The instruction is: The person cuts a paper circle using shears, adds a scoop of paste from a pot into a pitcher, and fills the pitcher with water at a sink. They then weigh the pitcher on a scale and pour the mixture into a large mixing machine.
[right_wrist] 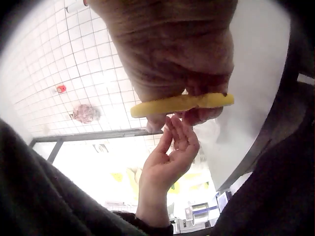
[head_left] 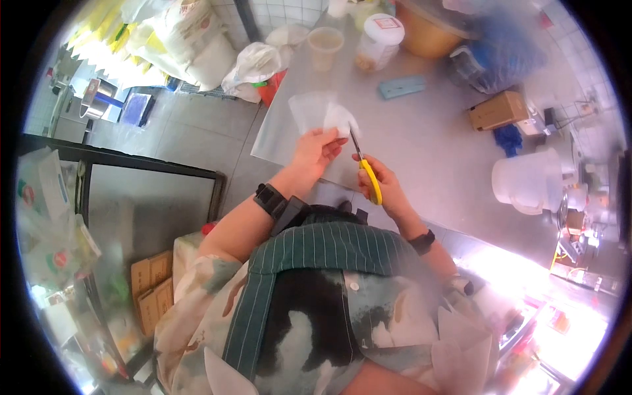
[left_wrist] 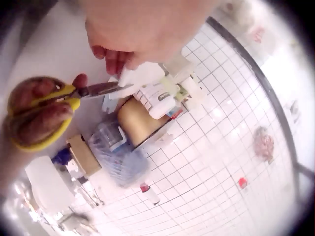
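Observation:
My left hand (head_left: 313,154) pinches a thin white sheet-like piece (head_left: 340,120) at its near edge, over the corner of the metal table. In my right hand (head_left: 390,192) is a pair of yellow-handled scissors (head_left: 372,181), with fingers through the handle loops. The scissor blades (left_wrist: 102,89) point at the white piece (left_wrist: 143,74) in the left wrist view, their tips overlapping its edge. Another pale, see-through part spreads left of it in the head view. From the right wrist, the yellow handle (right_wrist: 170,105) shows edge-on below my right hand, with the left hand (right_wrist: 166,164) beyond.
On the metal table (head_left: 428,145) stand a clear plastic cup (head_left: 325,47), a white-lidded jar (head_left: 380,43) and a light-blue case (head_left: 402,87). A cardboard box (head_left: 497,110) and a white bucket (head_left: 526,181) are at the right. White sacks (head_left: 197,46) stand back left.

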### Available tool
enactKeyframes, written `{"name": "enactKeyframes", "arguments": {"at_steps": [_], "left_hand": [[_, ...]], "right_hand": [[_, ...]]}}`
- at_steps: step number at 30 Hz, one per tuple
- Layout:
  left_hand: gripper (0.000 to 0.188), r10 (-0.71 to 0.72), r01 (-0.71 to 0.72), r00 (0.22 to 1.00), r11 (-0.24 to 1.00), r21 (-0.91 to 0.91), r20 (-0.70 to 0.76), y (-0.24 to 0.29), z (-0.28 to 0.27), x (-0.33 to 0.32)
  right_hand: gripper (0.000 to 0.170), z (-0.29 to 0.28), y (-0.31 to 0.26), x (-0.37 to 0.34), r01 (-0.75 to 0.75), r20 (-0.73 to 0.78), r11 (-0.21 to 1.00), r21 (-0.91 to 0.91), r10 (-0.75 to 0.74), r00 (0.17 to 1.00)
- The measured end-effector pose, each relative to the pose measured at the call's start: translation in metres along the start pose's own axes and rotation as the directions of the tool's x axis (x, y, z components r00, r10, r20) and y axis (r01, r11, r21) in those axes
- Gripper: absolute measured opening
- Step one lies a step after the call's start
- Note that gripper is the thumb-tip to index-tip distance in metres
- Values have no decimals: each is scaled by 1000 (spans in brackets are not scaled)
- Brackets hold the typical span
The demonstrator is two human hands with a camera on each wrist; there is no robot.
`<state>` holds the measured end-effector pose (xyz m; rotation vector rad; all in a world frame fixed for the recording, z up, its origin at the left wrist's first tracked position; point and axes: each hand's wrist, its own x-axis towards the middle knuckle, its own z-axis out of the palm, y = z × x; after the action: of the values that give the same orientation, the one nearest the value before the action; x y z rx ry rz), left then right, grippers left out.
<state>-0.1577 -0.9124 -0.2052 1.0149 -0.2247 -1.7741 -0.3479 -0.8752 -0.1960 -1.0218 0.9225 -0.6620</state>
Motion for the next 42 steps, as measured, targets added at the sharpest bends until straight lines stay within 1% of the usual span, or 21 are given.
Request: {"name": "enactKeyframes", "arguments": {"at_steps": [1,2,3,4,6,11,13,15,18,21,22,23,24,28,30,31,33,34,36,39,42], "left_hand": [[17,-1,1,1000,1000,-2,-3,2,-1,-1],[19,-5,3,999,998,62,36,4,-3,-2],[21,-12,3,997,992,125,75,4,-4,-2],[21,-14,4,997,992,124,75,4,-5,-2],[23,-12,-11,995,973,230,96,1,-5,-4],[24,-34,14,995,979,206,97,-5,-8,-3],[23,-44,23,993,980,199,105,-5,-8,-3],[24,-42,30,998,978,204,54,-5,-7,-3],[24,-60,50,997,972,231,39,-1,-5,-5],[25,-92,70,992,970,231,85,4,-4,-8],[25,-92,70,992,970,231,85,6,-3,-9],[24,-120,99,990,970,221,80,8,-3,-9],[24,-147,128,986,969,211,76,10,-1,-10],[22,-173,154,980,971,181,95,12,1,-14],[22,-151,124,983,964,234,101,10,-4,-9],[22,-151,124,983,964,234,102,9,-6,-6],[22,-125,85,985,952,295,118,8,-10,-3],[22,-126,86,985,952,295,118,8,-11,-1],[21,-163,94,973,928,360,166,7,-13,0],[20,-163,98,975,927,362,154,7,-11,-1],[21,-178,102,971,914,392,163,9,-14,3]], "right_hand": [[38,1,-3,-2,-19,-8,1000,-10,19,1000],[38,2,-5,-2,-38,-16,999,-20,38,999],[38,1,-4,-2,-40,-17,999,-21,40,999],[38,1,-3,-1,-26,-2,999,-35,26,1000],[37,0,-1,0,-13,14,999,-50,14,1000],[39,2,-2,-2,-21,10,999,39,21,1000],[39,3,-3,-2,-23,5,999,42,23,1000],[39,2,-3,-2,-25,1,999,46,25,1000],[40,0,-1,-4,-23,4,999,49,23,1000],[41,0,-2,-5,-21,13,998,54,20,1000],[39,0,-3,-6,-15,4,1000,26,15,1000],[37,0,-4,-6,-11,-4,1000,-3,11,1000],[37,0,-3,-6,-11,-3,1000,-3,11,1000],[37,-3,-4,-8,-17,15,1000,5,17,1000],[37,-5,-4,-9,-24,24,1000,-2,24,999],[39,-6,-5,-10,-41,45,999,-4,41,998],[42,-7,-8,-12,-58,66,998,-6,59,996],[41,-6,-10,-13,-60,70,998,-14,61,996],[41,-6,-10,-13,-63,74,998,-21,65,995],[40,-5,-11,-14,-62,80,998,-10,63,995],[38,-4,-15,-16,-80,56,996,-46,82,995]]}}
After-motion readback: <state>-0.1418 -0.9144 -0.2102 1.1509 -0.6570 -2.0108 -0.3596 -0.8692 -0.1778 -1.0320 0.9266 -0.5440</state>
